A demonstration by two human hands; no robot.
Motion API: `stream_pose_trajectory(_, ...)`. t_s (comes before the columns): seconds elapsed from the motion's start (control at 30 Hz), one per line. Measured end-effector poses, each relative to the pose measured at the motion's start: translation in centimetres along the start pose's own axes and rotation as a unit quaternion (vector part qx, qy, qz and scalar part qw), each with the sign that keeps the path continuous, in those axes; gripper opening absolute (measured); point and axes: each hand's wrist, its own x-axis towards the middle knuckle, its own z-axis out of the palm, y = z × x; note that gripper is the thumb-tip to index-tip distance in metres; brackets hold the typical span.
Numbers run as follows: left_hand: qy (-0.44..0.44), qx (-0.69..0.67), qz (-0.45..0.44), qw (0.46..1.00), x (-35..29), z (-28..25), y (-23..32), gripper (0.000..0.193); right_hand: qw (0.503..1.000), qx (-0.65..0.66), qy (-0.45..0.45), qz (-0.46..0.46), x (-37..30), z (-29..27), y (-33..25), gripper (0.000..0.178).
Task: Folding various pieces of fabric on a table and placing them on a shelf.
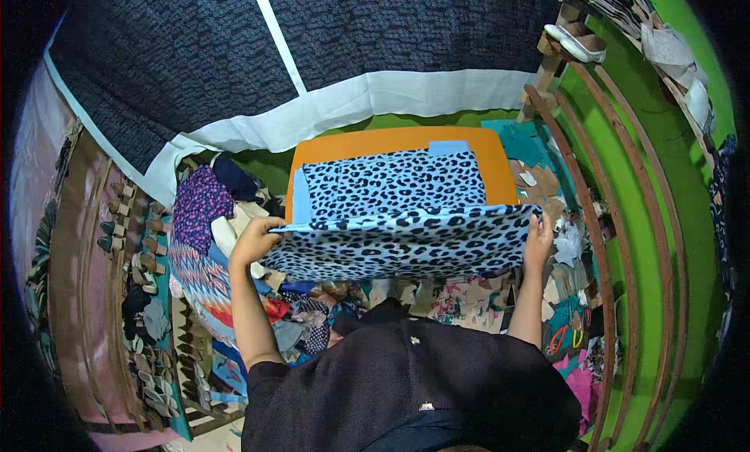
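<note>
A blue fabric with black leopard spots (394, 194) lies spread on an orange board (391, 146). Its near edge is lifted and folded toward me. My left hand (255, 239) grips the left corner of that lifted edge. My right hand (538, 239) holds the right corner. Both arms reach forward from my dark-clad body at the bottom of the view. A plain light blue strip (448, 148) shows at the fabric's far edge.
Piles of colourful fabric (205, 241) lie at the left, and cloth scraps (551, 190) cover the floor at the right. Scissors with red and yellow handles (564, 339) lie at the lower right. A dark patterned cloth with white border (312, 53) hangs behind. Green wall and wooden rails (625, 217) at right.
</note>
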Motion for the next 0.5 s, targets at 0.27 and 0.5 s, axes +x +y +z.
stream_pose_trajectory(0.27, -0.118, 0.07, -0.048, 0.989, 14.9, -4.3, -0.8, 0.015, 0.982, -0.168, 0.001, -0.089, 10.7, 8.7, 1.6, 0.034)
stream_pose_trajectory(0.5, -0.15, 0.107, -0.014, 0.983, 28.4, -1.7, -10.3, 0.021, 0.949, -0.309, 0.026, -0.061, 17.5, 16.2, 9.6, 0.03)
